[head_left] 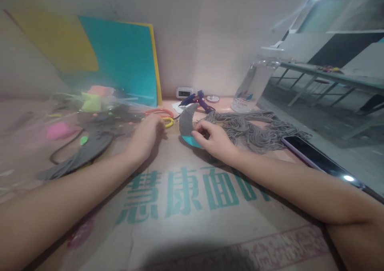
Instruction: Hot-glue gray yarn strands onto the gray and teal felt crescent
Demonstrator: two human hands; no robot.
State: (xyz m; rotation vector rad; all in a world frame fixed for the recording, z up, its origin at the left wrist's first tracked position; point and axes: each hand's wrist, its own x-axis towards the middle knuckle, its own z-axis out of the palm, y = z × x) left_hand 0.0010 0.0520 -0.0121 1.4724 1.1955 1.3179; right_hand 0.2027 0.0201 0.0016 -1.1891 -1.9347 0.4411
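Note:
A crescent-shaped piece (188, 121) stands tilted near the middle of the table, its upper part wrapped in grey yarn and its lower end bare teal. My right hand (211, 137) pinches its edge between thumb and bent fingers. To the left, my left hand (151, 129) hovers low with loosely bent fingers; nothing shows in it, though its thumb side is hidden. Right behind it lie scissors (168, 122) with red and yellow handles; whether the hand touches them I cannot tell. A tangle of grey yarn (255, 129) spreads beyond my right hand.
Behind are a blue glue gun (200, 100), a small digital clock (184, 92) and a clear plastic bottle (252, 83). A phone (318, 159) lies right. At left are a grey wrapped crescent (87, 151), bagged clay pieces (93, 99) and leaning teal sheets (126, 59).

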